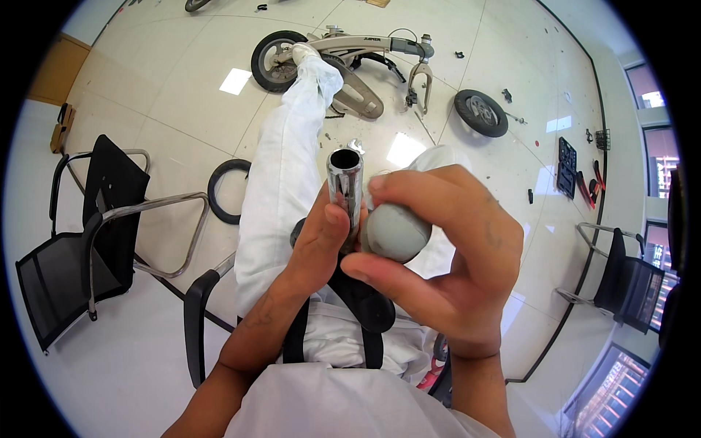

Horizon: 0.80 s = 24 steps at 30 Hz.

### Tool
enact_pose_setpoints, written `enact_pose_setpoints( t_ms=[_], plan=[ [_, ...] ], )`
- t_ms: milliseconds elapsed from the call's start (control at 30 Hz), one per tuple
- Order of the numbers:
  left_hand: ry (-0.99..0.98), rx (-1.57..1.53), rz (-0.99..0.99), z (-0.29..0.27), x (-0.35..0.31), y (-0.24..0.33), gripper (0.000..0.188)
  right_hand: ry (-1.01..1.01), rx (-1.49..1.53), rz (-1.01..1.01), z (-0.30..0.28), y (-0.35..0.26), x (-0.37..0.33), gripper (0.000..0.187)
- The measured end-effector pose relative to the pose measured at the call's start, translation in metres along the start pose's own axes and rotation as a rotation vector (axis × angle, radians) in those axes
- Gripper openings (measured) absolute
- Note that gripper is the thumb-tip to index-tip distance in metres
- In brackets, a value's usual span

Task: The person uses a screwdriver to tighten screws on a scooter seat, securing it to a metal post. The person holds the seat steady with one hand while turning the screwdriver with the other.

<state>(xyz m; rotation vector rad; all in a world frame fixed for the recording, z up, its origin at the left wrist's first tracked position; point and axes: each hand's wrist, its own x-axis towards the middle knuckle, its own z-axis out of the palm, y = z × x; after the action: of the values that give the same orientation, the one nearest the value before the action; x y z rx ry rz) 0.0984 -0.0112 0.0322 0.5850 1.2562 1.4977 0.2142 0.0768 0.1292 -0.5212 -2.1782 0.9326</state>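
My left hand (pixel 321 237) is wrapped around a shiny chrome tube (pixel 346 179), its thumb pressed along the side. The tube's round open end points up, and a small metal part shows just behind its rim. Close beside it, my right hand (pixel 467 248) curls its thumb and fingers around a smooth grey rounded piece (pixel 398 232); whether this piece joins the tube is hidden by my fingers. Below both hands, a black bar with a rounded end (pixel 374 310) lies over my lap. Its link to the tube cannot be made out.
A partly dismantled small bicycle frame (pixel 365 47) lies on the tiled floor ahead, under my outstretched foot. Right of it are a loose wheel (pixel 480 113), an open black tool case (pixel 566 168) and red-handled tools (pixel 590 186). A tyre (pixel 228 191) and black chair (pixel 109 219) are left; another chair (pixel 628 281) stands right.
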Motion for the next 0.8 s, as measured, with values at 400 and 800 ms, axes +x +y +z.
enact_pose_setpoints(
  t_ms=[400, 800],
  plan=[
    [-0.261, -0.131, 0.139, -0.03, 0.005, -0.012, 0.065, -0.042, 0.395, -0.011, 0.012, 0.016, 0.004, 0.051],
    [-0.069, -0.371, 0.251, -0.048, 0.015, 0.022, 0.075, 0.365, 0.751, -0.181, -0.023, 0.004, 0.001, 0.016]
  ],
)
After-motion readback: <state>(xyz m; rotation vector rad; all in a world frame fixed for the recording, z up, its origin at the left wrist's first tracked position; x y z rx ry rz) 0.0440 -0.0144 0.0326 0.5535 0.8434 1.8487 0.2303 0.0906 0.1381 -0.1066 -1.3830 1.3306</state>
